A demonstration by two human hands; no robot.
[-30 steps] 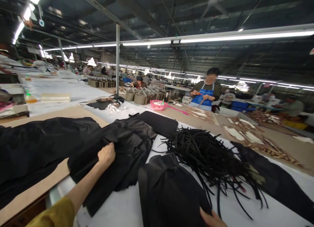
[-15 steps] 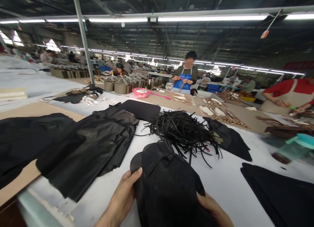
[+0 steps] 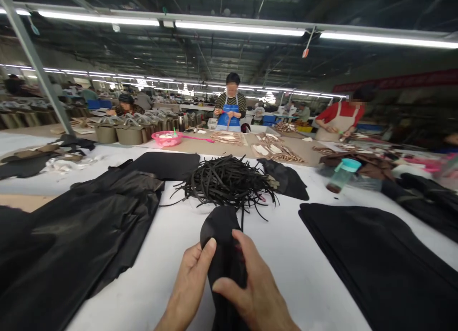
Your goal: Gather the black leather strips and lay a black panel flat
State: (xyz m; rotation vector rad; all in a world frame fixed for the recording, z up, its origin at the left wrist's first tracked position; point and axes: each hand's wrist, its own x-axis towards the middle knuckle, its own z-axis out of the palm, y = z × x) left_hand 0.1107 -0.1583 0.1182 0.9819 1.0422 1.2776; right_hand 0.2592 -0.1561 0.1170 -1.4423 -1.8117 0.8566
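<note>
In the head view a black, leather-like piece (image 3: 222, 226), folded narrow, stands up between my two hands above the white tabletop. My left hand (image 3: 191, 278) pinches its left edge, thumb on the near face and the fingers hidden behind. From the right, my right hand (image 3: 259, 285) wraps round the piece, its thumb lying across the front and its index finger along the right edge. Just beyond the piece lies a tangled heap of thin black strips (image 3: 229, 181).
Black sheets (image 3: 96, 226) cover the left side; a stack of black cut pieces (image 3: 368, 254) lies right. Behind stand a teal-lidded jug (image 3: 344, 173), a pink basin (image 3: 166, 139) and olive bags (image 3: 130, 133). Across the table a co-worker in a blue apron (image 3: 229, 114) handles something small.
The black piece has gone from spread wide to folded narrow. My right hand has moved in from its right edge to wrap round the front. The view has turned right.
</note>
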